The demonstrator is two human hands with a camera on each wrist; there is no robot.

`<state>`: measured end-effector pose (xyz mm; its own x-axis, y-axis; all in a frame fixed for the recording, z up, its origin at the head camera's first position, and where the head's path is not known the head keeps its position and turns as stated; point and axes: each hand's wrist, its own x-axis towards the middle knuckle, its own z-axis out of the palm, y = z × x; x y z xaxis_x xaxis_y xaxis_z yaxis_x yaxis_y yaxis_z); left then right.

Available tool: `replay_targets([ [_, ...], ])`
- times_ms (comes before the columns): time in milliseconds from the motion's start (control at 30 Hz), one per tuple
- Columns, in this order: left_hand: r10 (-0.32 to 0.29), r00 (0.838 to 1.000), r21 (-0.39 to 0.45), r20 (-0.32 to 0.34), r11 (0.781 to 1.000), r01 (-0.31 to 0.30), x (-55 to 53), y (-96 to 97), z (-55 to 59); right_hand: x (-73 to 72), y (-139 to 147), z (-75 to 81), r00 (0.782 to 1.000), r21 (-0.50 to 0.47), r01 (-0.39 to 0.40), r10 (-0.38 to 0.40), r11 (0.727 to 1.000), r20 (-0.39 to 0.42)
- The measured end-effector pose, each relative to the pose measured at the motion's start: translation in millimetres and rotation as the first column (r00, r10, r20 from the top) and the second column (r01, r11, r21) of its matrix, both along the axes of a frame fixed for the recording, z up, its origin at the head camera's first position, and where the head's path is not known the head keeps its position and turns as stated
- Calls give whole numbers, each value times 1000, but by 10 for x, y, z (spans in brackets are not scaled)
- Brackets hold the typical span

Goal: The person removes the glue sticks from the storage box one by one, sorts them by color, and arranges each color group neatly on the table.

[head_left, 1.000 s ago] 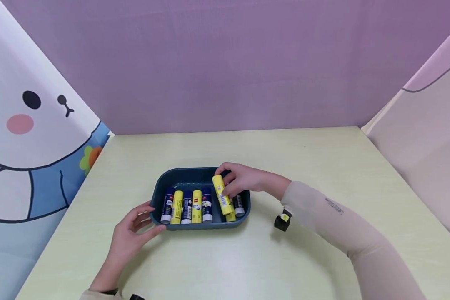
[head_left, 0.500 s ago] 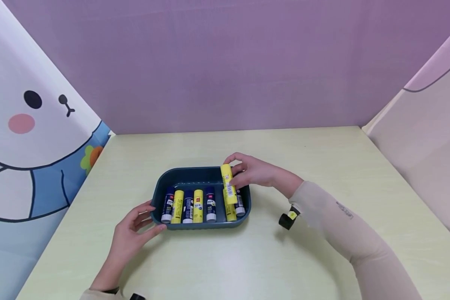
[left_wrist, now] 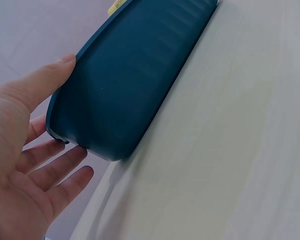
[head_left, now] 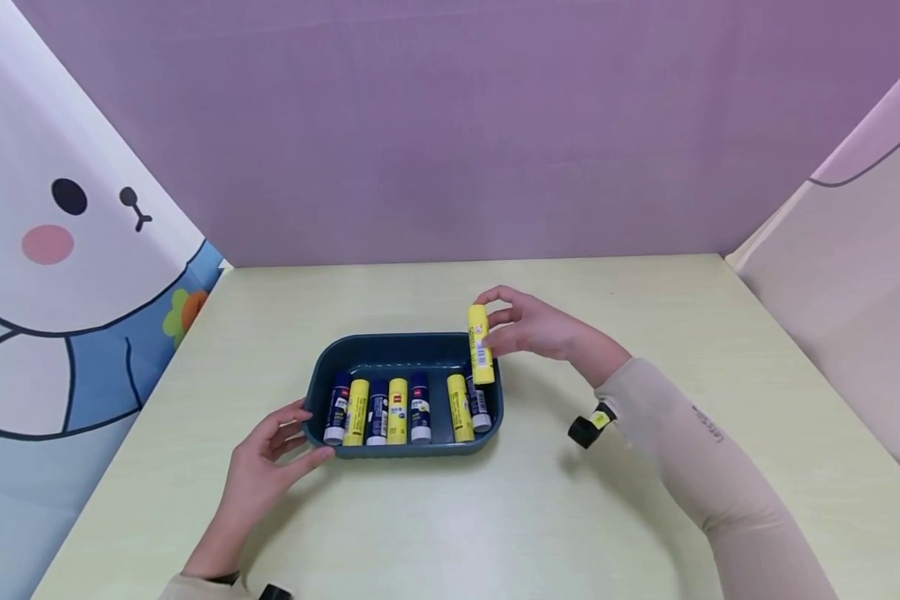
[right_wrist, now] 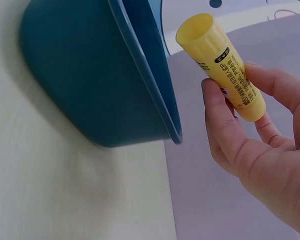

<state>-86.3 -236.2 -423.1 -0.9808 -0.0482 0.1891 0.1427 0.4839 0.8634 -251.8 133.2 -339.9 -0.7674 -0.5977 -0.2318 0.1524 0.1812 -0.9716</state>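
Observation:
A dark teal plastic bin point(head_left: 397, 451) stands on the table with several glue sticks lying side by side in it. At its left end my left hand point(head_left: 264, 465) holds the corner, thumb at the near rim and fingertips against the end wall, plain in the left wrist view too. My right hand point(head_left: 540, 332) pinches a yellow glue stick point(head_left: 480, 343) between thumb and fingers, raised above the bin's right back corner. In the right wrist view that yellow stick point(right_wrist: 222, 70) is tilted, its hollow end facing the camera, apart from the bin wall point(right_wrist: 90, 75).
Inside the bin, a blue glue stick point(head_left: 420, 410) and a yellow glue stick point(head_left: 460, 408) have a gap between them. A dark blue stick point(head_left: 478, 407) lies at the right end. The pale tabletop point(head_left: 450, 533) surrounds the bin, with a purple backdrop point(head_left: 465, 133) behind.
My right hand has lifted the yellow glue stick up and to the right, uncovering the yellow stick beneath it. The left hand and the bin have stayed nearly still.

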Motion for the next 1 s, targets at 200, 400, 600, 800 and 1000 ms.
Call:
replay_targets([
  [200, -1, 1000, -2, -2, 1000, 1, 3, 6, -7, -43, 99, -10, 1000, -67, 10, -10, 998, 9],
  [400, -2, 1000, -5, 1, 1000, 2, 1, 10, -6, -66, 200, -35, 999, -92, 38, -37, 995, 12],
  [600, -5, 1000, -4, -16, 1000, 5, -4, 8, -11, -130, 322, -79, 998, -121, 61, -62, 991, 1],
  [800, 0, 1000, -3, 1, 1000, 0, -1, 16, -6, -177, 434, -120, 993, -161, 116, -113, 980, 25],
  [1000, 7, 999, -10, 36, 1000, -7, 0, 32, 25, -219, 507, -163, 982, -162, 188, -187, 969, 23],
])
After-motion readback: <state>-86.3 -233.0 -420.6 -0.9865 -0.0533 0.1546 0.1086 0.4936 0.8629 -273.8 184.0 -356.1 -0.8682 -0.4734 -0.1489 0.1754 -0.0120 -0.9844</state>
